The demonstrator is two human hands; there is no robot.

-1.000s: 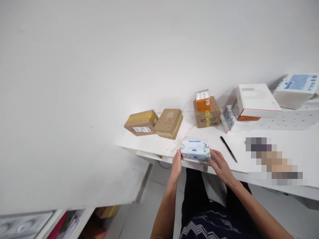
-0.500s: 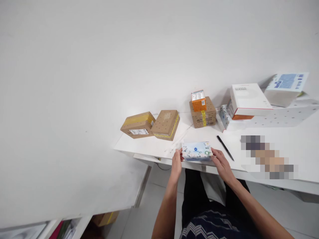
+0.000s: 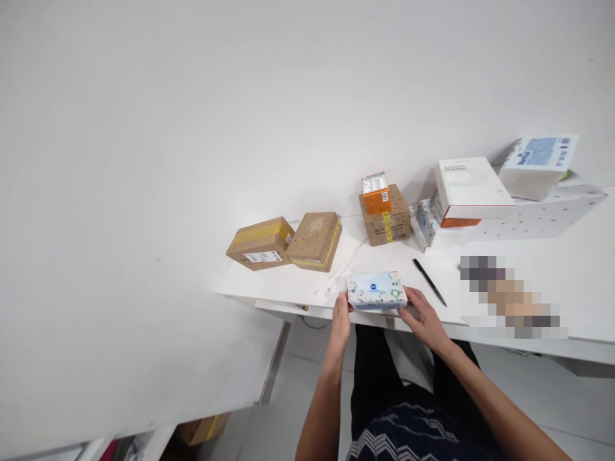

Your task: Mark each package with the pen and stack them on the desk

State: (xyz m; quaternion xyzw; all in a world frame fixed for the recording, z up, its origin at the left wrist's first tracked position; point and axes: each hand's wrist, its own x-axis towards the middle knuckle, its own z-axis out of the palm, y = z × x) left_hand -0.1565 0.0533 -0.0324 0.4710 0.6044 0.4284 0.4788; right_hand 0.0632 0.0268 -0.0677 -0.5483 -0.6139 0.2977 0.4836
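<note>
A pale blue, flower-patterned tissue box (image 3: 377,286) is at the front edge of the white table, its printed top facing up. My left hand (image 3: 341,315) grips its left end, with the fingers partly hidden behind the box. At the opposite end, my right hand (image 3: 423,316) holds the right side, its thumb at the near lower corner. A black pen (image 3: 430,282) lies just right of the box, touched by neither hand.
Two taped brown cartons (image 3: 262,242) sit at the table's left end. An orange box (image 3: 377,194) rests on another carton (image 3: 390,225) by the wall. Further right, a white power bank box (image 3: 473,186) tops stacked boxes, beside a blue-white carton (image 3: 538,166). A blurred-out patch (image 3: 512,294) covers the table's right part.
My right thumb has slid down from the box's right edge toward its near lower corner. The whole view has shifted slightly, and both hands stay at the box's ends.
</note>
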